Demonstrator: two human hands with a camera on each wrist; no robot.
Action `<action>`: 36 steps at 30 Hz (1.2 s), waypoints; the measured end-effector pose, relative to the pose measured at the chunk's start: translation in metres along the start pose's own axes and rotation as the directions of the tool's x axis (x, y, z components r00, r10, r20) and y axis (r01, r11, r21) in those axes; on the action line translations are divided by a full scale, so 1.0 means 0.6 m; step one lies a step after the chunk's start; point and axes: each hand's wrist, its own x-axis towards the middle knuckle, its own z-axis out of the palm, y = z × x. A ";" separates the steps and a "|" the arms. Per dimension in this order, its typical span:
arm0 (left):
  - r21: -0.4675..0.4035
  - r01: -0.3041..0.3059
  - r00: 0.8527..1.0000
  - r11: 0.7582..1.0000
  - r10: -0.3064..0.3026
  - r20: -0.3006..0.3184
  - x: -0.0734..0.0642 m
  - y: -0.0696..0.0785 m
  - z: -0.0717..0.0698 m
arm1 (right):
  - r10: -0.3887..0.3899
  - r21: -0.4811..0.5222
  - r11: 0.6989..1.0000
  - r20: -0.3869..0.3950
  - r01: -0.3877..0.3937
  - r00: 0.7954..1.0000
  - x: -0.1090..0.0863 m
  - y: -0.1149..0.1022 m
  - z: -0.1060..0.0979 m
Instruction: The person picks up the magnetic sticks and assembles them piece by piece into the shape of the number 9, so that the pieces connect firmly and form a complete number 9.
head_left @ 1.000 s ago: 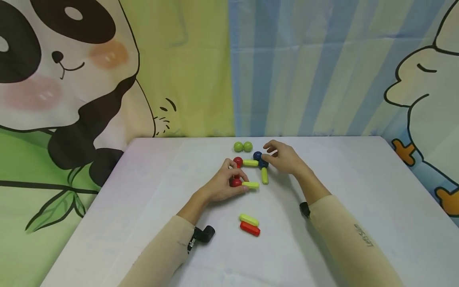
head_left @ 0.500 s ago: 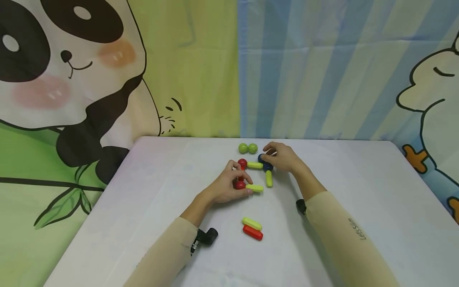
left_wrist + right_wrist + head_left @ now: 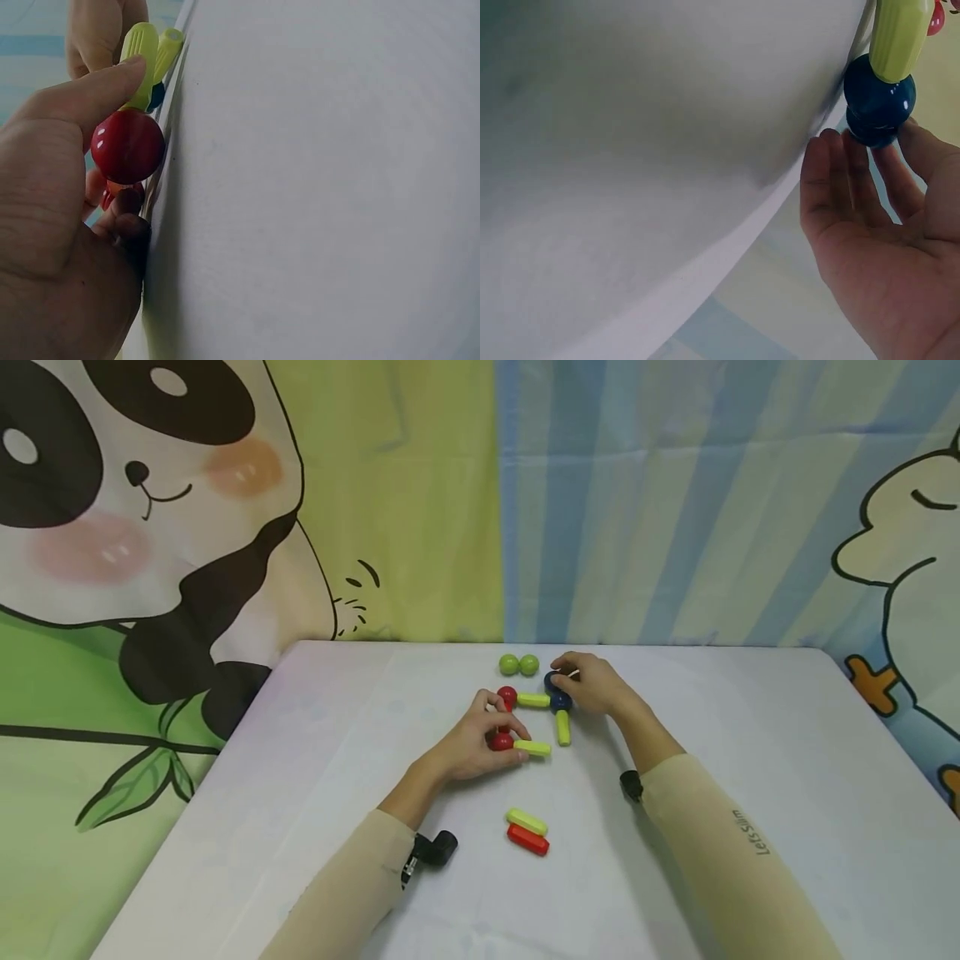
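Observation:
A ball-and-rod building toy lies on the white table, with red balls at its left and blue balls at its right. My left hand holds its near left corner: the thumb lies along a yellow-green rod, and the fingers curl round by the near red ball. A red rod behind this ball is partly hidden by those fingers. My right hand pinches the far blue ball between thumb and fingertips. That ball sits against a second blue ball, from which another yellow-green rod points toward me.
Two green balls sit side by side behind the toy. Nearer to me lie a loose yellow-green rod and a loose red rod. The table's back edge meets a printed cloth backdrop.
My right thumb and fingers have closed on the far blue ball, which has shifted slightly right along its neighbour. My left hand keeps its hold. The head view has swung slightly.

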 end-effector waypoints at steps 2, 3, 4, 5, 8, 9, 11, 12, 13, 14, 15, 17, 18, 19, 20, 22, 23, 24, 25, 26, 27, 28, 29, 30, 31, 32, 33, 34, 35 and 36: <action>0.001 -0.008 1.000 1.000 0.008 0.003 0.001 0.000 0.000 | -0.016 0.001 1.000 -0.012 0.016 1.000 -0.004 0.001 -0.004; 0.002 -0.008 1.000 1.000 0.008 0.006 0.001 0.000 0.000 | -0.020 -0.002 1.000 -0.018 0.020 1.000 -0.007 0.002 -0.007; 0.006 -0.004 1.000 1.000 0.004 0.010 0.001 0.000 0.000 | -0.024 -0.002 1.000 -0.025 0.024 0.999 -0.010 0.003 -0.009; 0.009 0.000 1.000 1.000 0.000 0.015 0.001 0.001 0.000 | -0.023 0.004 1.000 -0.031 0.023 0.999 -0.014 0.003 -0.012; 0.020 0.004 1.000 1.000 -0.004 0.018 0.001 0.001 0.002 | -0.023 0.031 0.999 -0.046 0.024 0.999 -0.031 0.005 -0.020; 0.020 0.008 1.000 1.000 -0.008 0.015 0.001 0.001 0.003 | -0.020 0.044 0.999 -0.050 0.022 0.999 -0.038 0.006 -0.022; 0.022 0.009 1.000 1.000 -0.009 0.013 0.001 0.002 0.003 | -0.026 0.067 0.997 -0.048 0.029 0.999 -0.051 0.007 -0.026; 0.024 0.009 1.000 1.000 -0.009 0.014 0.001 0.003 0.004 | -0.035 0.068 0.997 -0.046 0.038 0.998 -0.058 0.007 -0.028; 0.027 0.009 1.000 1.000 -0.009 0.016 0.001 0.003 0.003 | -0.041 0.066 0.997 -0.044 0.044 0.998 -0.065 0.007 -0.030; 0.027 0.012 1.000 1.000 -0.013 0.019 0.001 0.004 0.003 | -0.047 0.064 0.997 -0.043 0.049 0.998 -0.072 0.006 -0.031; 0.028 0.017 1.000 0.999 -0.018 0.021 0.001 0.004 0.003 | -0.055 0.061 0.996 -0.043 0.058 0.998 -0.078 0.006 -0.033; 0.034 0.023 1.000 0.999 -0.024 0.020 0.002 0.003 0.002 | -0.080 0.060 0.995 -0.045 0.082 0.996 -0.090 0.003 -0.036; 0.035 0.023 1.000 0.999 -0.024 0.018 0.003 0.002 0.002 | -0.087 0.064 0.994 -0.047 0.090 0.995 -0.095 0.001 -0.039; 0.035 0.026 1.000 0.999 -0.026 0.016 0.003 0.001 0.002 | -0.092 0.067 0.993 -0.046 0.095 0.995 -0.100 -0.001 -0.041; 0.034 0.029 0.999 0.999 -0.029 0.013 0.003 0.001 0.002 | -0.097 0.072 0.992 -0.044 0.100 0.994 -0.105 -0.003 -0.044; 0.035 0.032 0.999 0.999 -0.033 0.008 0.004 -0.001 0.001 | -0.107 0.079 0.991 -0.032 0.109 0.994 -0.111 -0.004 -0.049; 0.036 0.033 0.999 0.999 -0.034 0.008 0.004 -0.002 0.000 | -0.110 0.076 0.991 -0.026 0.111 0.994 -0.114 -0.005 -0.050; 0.036 0.034 0.999 0.999 -0.035 0.009 0.004 -0.001 -0.001 | -0.111 0.072 0.991 -0.019 0.112 0.994 -0.117 -0.004 -0.051; 0.036 0.036 0.999 0.999 -0.037 0.011 0.005 -0.001 -0.001 | -0.107 0.065 0.992 -0.014 0.108 0.994 -0.120 -0.004 -0.052; 0.037 0.036 0.999 0.999 -0.036 0.010 0.005 -0.001 -0.002 | -0.103 0.062 0.993 -0.009 0.104 0.995 -0.124 -0.003 -0.051; 0.038 0.036 0.999 0.999 -0.036 0.011 0.006 0.000 -0.002 | -0.097 0.059 0.994 -0.005 0.097 0.995 -0.127 -0.002 -0.050; 0.041 0.035 0.999 0.999 -0.035 0.010 0.007 0.001 -0.002 | -0.095 0.056 0.994 0.001 0.095 0.995 -0.130 -0.001 -0.048; 0.044 0.035 0.999 0.998 -0.035 0.009 0.007 0.002 -0.002 | -0.094 0.056 0.994 0.008 0.093 0.996 -0.134 -0.001 -0.047; 0.048 0.036 0.999 0.998 -0.036 0.009 0.007 0.002 -0.002 | -0.092 0.053 0.994 0.017 0.091 0.996 -0.137 -0.001 -0.045; 0.053 0.038 0.999 0.998 -0.038 0.009 0.007 0.002 -0.001 | -0.090 0.052 0.995 0.027 0.088 0.996 -0.141 -0.001 -0.042; 0.054 0.038 0.999 0.998 -0.039 0.011 0.006 0.003 -0.001 | -0.095 0.053 0.994 0.036 0.093 0.995 -0.145 -0.001 -0.040; 0.058 0.040 0.999 0.998 -0.041 0.014 0.006 0.003 0.000 | -0.102 0.052 0.994 0.046 0.100 0.994 -0.149 -0.001 -0.038; 0.060 0.040 0.999 0.997 -0.041 0.017 0.005 0.003 0.000 | -0.116 0.052 0.992 0.055 0.113 0.992 -0.153 -0.001 -0.036; 0.060 0.042 0.999 0.997 -0.043 0.020 0.004 0.004 0.001 | -0.125 0.050 0.991 0.063 0.122 0.990 -0.157 -0.002 -0.035; 0.062 0.043 0.999 0.997 -0.044 0.021 0.004 0.003 0.001 | -0.131 0.043 0.991 0.072 0.128 0.989 -0.161 -0.002 -0.033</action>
